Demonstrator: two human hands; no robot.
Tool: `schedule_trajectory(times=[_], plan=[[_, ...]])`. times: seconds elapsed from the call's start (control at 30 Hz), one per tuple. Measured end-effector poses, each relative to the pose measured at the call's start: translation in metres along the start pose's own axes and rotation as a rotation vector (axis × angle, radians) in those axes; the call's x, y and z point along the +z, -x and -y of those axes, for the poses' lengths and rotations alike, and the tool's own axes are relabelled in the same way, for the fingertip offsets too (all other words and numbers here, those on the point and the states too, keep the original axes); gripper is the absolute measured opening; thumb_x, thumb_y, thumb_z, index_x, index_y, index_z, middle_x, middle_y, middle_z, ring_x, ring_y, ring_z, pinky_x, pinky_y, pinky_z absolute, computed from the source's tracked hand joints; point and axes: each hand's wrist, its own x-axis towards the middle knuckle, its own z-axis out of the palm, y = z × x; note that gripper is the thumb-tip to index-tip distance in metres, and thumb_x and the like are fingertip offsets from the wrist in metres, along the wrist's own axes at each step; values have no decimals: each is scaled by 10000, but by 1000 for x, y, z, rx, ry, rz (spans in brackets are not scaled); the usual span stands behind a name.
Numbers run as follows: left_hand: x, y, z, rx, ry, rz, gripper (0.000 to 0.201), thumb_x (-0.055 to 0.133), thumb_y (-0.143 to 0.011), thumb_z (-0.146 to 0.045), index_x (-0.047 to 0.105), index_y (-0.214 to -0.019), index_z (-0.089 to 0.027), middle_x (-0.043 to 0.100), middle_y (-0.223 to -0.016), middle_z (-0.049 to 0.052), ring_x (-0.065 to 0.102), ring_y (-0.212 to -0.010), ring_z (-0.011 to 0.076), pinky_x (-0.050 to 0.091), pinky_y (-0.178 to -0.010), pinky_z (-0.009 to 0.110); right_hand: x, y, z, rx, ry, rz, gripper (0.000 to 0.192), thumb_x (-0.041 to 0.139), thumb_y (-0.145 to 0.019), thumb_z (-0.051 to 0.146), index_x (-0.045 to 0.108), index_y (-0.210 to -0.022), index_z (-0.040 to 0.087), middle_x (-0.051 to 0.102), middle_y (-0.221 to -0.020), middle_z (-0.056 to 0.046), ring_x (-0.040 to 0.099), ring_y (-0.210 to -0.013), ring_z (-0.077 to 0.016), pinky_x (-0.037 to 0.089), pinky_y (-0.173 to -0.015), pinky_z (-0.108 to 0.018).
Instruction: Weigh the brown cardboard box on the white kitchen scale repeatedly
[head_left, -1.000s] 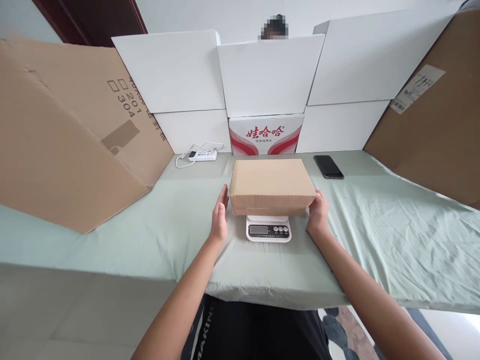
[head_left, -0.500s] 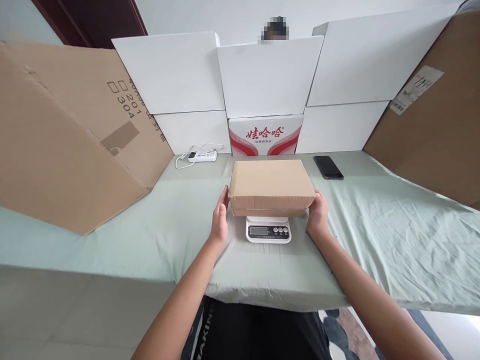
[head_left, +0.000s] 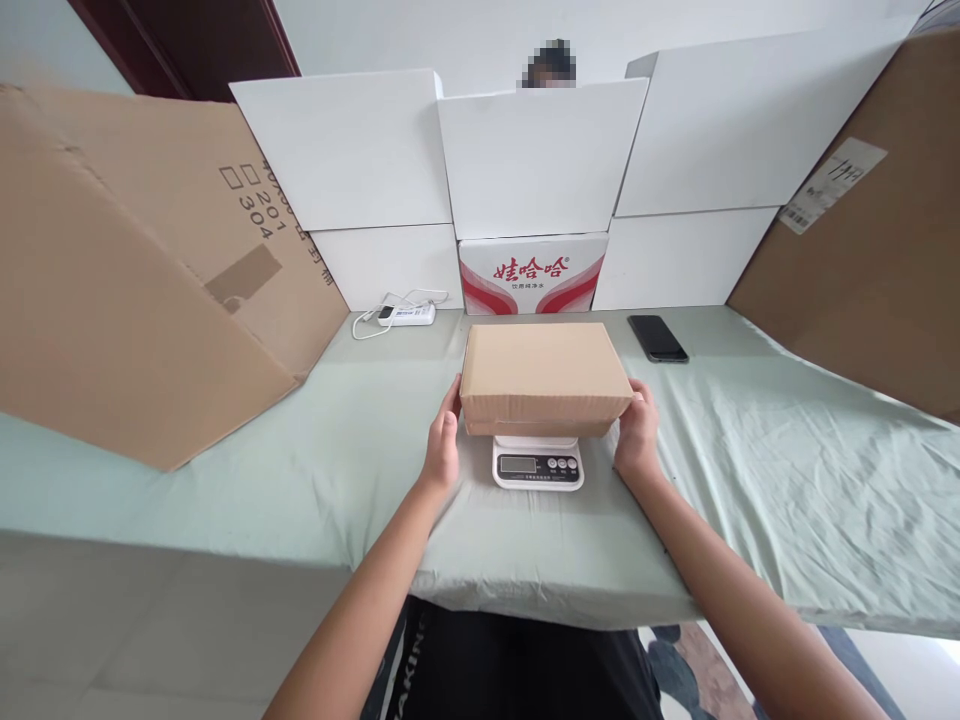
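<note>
Brown cardboard, a closed rectangular box (head_left: pixel 544 377), sits on a small white digital kitchen scale (head_left: pixel 538 464), between the two hands. The left hand (head_left: pixel 442 443) is flat against the left short end, its fingers (head_left: pixel 454 395) together and pointing away from the person. The right hand (head_left: pixel 637 433) cups the right short end, with its fingers (head_left: pixel 641 397) curved onto the edge. The long axis of the box runs from one palm to the other, and both hands are equally near. Below the fingers lies the pale green cloth of the table (head_left: pixel 750 480).
</note>
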Motion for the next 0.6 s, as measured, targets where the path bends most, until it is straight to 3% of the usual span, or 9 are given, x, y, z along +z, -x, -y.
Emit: schedule_trajectory(times=[0.1, 0.2, 0.3, 0.43, 0.5, 0.6], plan=[[5, 5, -9, 12, -11, 54, 853, 484, -1019, -897, 674, -1605, -307, 651, -1721, 109, 422, -1745, 395, 323, -1461, 570, 2, 10, 6, -34, -27, 77, 565, 569, -1032, 719, 756, -1367, 304, 765, -1478, -64, 670, -1430, -334, 530, -1204, -502], [9, 10, -21, 32, -31, 101, 824, 484, -1039, -870, 665, -1613, -308, 664, -1705, 105, 385, -1763, 397, 295, -1477, 563, 2, 18, 15, -39, -32, 187, 664, 511, -1062, 762, 676, -1548, 340, 612, -1744, -47, 467, -1703, -363, 356, -1417, -593], [11, 1, -40, 73, -17, 114, 823, 484, -1036, -876, 664, -1610, -314, 650, -1717, 89, 346, -1780, 397, 294, -1480, 552, -2, 11, 30, -47, 22, 214, 774, 597, -1025, 771, 501, -1709, 421, 421, -1888, 10, 294, -1803, -374, 260, -1467, -663], [15, -43, -58, 107, 24, 84, 850, 529, -999, -911, 664, -1595, -320, 633, -1735, 75, 371, -1768, 404, 351, -1451, 553, 7, -26, 56, -181, 73, 250, 815, 657, -992, 766, 435, -1729, 500, 417, -1881, 26, 343, -1776, -410, 354, -1421, -710], [21, -71, -50, 74, 34, 54, 849, 519, -1010, -905, 632, -1615, -321, 614, -1755, 71, 388, -1762, 391, 344, -1450, 552, 21, -44, 59, -235, 91, 262, 808, 654, -997, 753, 423, -1731, 508, 413, -1879, 22, 369, -1761, -414, 366, -1412, -714], [32, -101, -13, -18, 53, -48, 890, 461, -1011, -931, 619, -1612, -294, 589, -1775, 95, 398, -1759, 380, 317, -1459, 559, 44, -60, 45, -277, 108, 239, 854, 648, -992, 750, 406, -1749, 437, 356, -1907, -8, 312, -1788, -392, 273, -1463, -684]])
